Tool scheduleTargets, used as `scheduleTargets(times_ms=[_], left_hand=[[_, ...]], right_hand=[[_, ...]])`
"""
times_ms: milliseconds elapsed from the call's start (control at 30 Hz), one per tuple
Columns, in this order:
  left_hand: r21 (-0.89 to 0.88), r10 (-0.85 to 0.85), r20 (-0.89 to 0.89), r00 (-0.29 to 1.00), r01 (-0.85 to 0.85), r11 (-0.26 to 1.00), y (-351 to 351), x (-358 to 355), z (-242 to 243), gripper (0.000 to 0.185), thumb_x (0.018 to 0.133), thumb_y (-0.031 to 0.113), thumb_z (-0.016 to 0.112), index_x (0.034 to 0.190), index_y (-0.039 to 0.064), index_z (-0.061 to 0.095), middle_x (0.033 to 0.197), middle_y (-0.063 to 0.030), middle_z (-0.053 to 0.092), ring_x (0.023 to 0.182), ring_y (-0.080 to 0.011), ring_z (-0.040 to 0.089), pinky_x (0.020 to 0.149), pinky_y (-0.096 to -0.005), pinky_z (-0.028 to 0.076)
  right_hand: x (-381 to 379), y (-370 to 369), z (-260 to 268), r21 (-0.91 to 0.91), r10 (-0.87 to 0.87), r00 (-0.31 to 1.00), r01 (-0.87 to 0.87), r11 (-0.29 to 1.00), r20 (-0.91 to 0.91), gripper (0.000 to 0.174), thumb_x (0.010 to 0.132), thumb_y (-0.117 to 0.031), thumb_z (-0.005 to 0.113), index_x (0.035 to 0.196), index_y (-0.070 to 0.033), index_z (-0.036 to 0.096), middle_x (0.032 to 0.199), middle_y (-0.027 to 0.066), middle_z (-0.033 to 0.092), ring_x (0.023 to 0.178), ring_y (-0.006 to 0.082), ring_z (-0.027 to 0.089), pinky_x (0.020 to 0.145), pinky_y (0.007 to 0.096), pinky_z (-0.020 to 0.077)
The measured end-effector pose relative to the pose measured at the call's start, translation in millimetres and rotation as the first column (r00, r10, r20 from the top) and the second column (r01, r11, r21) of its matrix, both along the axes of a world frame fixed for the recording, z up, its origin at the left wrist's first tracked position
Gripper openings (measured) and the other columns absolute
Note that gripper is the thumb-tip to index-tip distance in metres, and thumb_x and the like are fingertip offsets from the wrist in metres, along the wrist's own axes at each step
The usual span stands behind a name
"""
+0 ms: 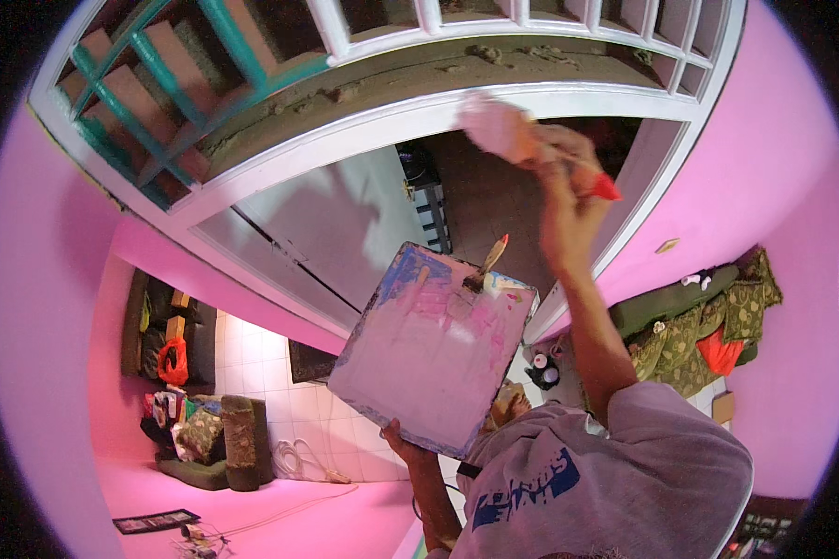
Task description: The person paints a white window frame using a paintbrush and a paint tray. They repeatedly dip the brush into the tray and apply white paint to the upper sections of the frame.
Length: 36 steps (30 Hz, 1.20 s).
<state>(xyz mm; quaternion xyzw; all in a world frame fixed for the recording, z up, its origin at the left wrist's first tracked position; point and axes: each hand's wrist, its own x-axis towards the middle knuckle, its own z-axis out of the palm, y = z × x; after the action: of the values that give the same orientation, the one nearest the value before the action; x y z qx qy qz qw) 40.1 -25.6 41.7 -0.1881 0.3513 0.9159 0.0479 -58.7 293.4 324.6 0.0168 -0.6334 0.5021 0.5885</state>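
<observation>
My right hand (pixel 566 175) grips a wide paintbrush (pixel 496 129) with pale, paint-loaded bristles and a red handle end, blurred by motion. Its bristles overlap the white crossbar (pixel 391 122) of the door frame; whether they touch it I cannot tell. Below, my left hand (pixel 407 444) holds a paint-smeared rectangular tray (pixel 419 370) by its near edge. Pinkish-white paint covers most of the tray, with blue and magenta streaks towards its far end. A smaller paintbrush (pixel 486 264) with a red tip rests at that far edge. Above the crossbar, transom bars are partly white (pixel 426 14), partly teal (pixel 164 73).
A grey-white door leaf (pixel 328 216) stands in the doorway. Pink walls (pixel 762 154) flank the frame. A green patterned sofa (pixel 678 342) is at right; an armchair (pixel 245 440) and a coiled cable (pixel 293 458) lie lower left. Containers (pixel 542 370) stand on the floor.
</observation>
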Motion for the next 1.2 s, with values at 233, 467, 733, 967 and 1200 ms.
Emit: scheduleTargets(times_ms=[233,467,733,967,1200], left_hand=[[0.003,-0.074,-0.043,0.996,0.074,0.997,-6,-7,-3,0.084,0.074,0.04,0.063,0.147,0.01,0.035,0.135,-0.0135,0.046,0.125,-0.0362,0.047,0.102,-0.0547,0.044],[-0.056,-0.07,-0.037,0.997,0.067,0.996,1,-9,14,0.084,0.071,0.043,0.065,0.143,0.009,0.038,0.129,-0.0149,0.047,0.121,-0.0379,0.048,0.098,-0.0561,0.044],[-0.052,-0.013,-0.015,1.0,0.012,0.999,-1,2,26,0.086,0.069,0.039,0.07,0.143,0.01,0.037,0.127,-0.0135,0.046,0.121,-0.0369,0.045,0.1,-0.056,0.042],[-0.051,-0.048,-0.025,0.999,0.046,0.998,-12,4,16,0.081,0.077,0.039,0.062,0.147,0.01,0.034,0.134,-0.0129,0.046,0.125,-0.034,0.048,0.101,-0.0537,0.045],[0.0,-0.047,-0.014,0.999,0.047,0.999,-19,-5,1,0.087,0.07,0.042,0.067,0.145,0.01,0.036,0.131,-0.0147,0.045,0.123,-0.0379,0.045,0.101,-0.0569,0.043]], right_hand=[[53,79,-4,0.135,-0.601,0.788,0.616,0.776,-0.134,0.018,0.1,-0.012,0.063,0.115,-0.006,0.07,0.107,0.0088,0.069,0.109,0.0187,0.062,0.093,0.0338,0.0513],[-16,-10,-47,0.124,-0.262,0.965,0.26,0.957,0.0,0.032,0.085,-0.008,0.075,0.117,-0.012,0.071,0.124,0.014,0.056,0.106,0.03,0.061,0.085,0.0354,0.0521],[-16,-62,-11,0.363,0.065,0.998,-0.051,0.93,-0.027,0.023,0.085,-0.002,0.065,0.106,-0.006,0.07,0.116,0.0117,0.065,0.107,0.0305,0.061,0.091,0.0414,0.0497],[27,32,-19,0.134,-0.498,0.862,0.506,0.852,-0.089,0.019,0.097,-0.01,0.065,0.114,-0.003,0.069,0.119,0.0125,0.061,0.109,0.0231,0.06,0.094,0.0341,0.0478],[-18,-43,-17,0.208,-0.381,0.917,0.397,0.894,-0.116,0.03,0.082,0.002,0.072,0.111,-0.006,0.07,0.121,0.0157,0.054,0.104,0.0246,0.058,0.084,0.0328,0.0506]])
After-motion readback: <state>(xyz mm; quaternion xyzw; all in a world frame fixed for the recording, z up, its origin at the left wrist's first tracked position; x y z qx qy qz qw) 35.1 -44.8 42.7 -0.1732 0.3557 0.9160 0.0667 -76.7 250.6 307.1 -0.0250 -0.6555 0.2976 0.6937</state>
